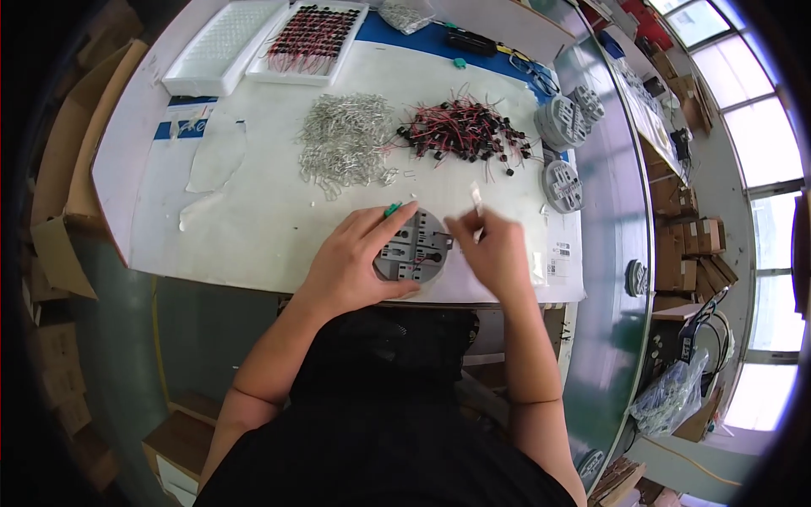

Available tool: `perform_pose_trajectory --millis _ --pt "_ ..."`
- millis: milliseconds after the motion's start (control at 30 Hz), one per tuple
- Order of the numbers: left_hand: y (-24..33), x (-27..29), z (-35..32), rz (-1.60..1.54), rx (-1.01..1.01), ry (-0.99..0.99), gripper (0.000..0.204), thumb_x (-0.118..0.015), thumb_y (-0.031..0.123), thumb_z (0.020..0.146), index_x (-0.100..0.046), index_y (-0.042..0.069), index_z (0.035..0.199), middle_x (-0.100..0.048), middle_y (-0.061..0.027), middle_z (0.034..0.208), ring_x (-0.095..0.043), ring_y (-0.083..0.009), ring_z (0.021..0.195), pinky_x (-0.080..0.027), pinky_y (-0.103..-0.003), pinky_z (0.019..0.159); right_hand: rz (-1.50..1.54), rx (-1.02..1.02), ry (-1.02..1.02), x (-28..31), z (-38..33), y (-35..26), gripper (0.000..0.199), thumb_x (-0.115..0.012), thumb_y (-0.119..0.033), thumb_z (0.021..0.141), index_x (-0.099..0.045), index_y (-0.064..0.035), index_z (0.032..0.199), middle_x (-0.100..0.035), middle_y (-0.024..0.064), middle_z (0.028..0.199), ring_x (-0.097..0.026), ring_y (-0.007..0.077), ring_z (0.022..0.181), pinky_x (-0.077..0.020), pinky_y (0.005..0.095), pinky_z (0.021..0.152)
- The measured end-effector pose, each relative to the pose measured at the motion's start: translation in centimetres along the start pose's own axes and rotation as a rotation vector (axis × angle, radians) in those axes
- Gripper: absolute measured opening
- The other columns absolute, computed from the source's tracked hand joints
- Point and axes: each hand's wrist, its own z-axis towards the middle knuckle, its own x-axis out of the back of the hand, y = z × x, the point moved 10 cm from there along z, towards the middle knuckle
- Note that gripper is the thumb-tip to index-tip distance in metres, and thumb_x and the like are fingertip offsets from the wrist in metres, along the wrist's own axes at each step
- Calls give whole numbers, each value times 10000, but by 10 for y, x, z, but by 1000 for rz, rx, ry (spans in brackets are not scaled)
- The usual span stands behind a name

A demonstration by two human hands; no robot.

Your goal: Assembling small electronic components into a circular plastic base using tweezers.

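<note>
At the table's near edge lies a round grey plastic fixture [414, 253] with raised blocks and slots. My left hand [351, 258] curls around its left side, thumb at the near rim and fingers at the far rim. Something green [393, 209] shows at one of its fingers. My right hand [492, 245] is closed at the disc's right edge, slightly blurred, with a thin pale strip-like tool [476, 199] sticking up from it. A small black part with a red wire [434, 257] sits in the fixture. Exactly what my right fingertips touch is unclear.
Beyond my hands lie a heap of silvery wire clips [346, 139] and a pile of black parts with red wires [465, 131]. Two white trays [224, 51] stand far left. More grey fixtures [562, 122] sit at the right, beside a green conveyor surface [612, 211].
</note>
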Motion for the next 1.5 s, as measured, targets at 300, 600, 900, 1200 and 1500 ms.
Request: perform_pose_trajectory --millis 300,600,900,1200,1500 --pt "-3 0 -2 -67 29 34 1052 -988 368 631 -535 132 1551 -616 -139 1353 -611 -353 1238 -517 -450 1068 -247 287 -286 -69 92 -39 139 -750 -138 901 -734 -29 984 -741 158 978 -706 376 939 -544 452 807" --pt "-2 1 0 -73 3 36 1003 -980 374 647 -563 128 1525 -638 -127 1330 -622 -342 1225 -527 -449 1053 -262 264 -137 -44 61 -35 125 -733 -135 928 -740 -26 989 -741 146 967 -701 348 895 -545 429 793" --pt "-3 1 1 -67 15 43 985 -983 399 643 -593 123 1504 -652 -132 1331 -637 -343 1204 -537 -452 1036 228 -125 -223 -37 24 -5 175 -752 -151 931 -749 23 943 -754 135 826 -702 205 705 -549 347 669" --pt "-3 0 1 -57 19 40 985 -987 403 636 -598 114 1494 -656 -133 1333 -639 -342 1202 -537 -452 1036 -25 -100 -269 -39 25 0 252 -778 -204 873 -732 43 888 -726 147 736 -676 247 644 -543 365 654" --pt "-3 0 0 -60 22 48 989 -984 418 631 -600 126 1494 -652 -132 1321 -640 -340 1203 -537 -451 1039 106 30 -129 -34 20 -5 178 -732 -105 935 -674 48 866 -605 8 730 -513 62 670 -441 270 609"
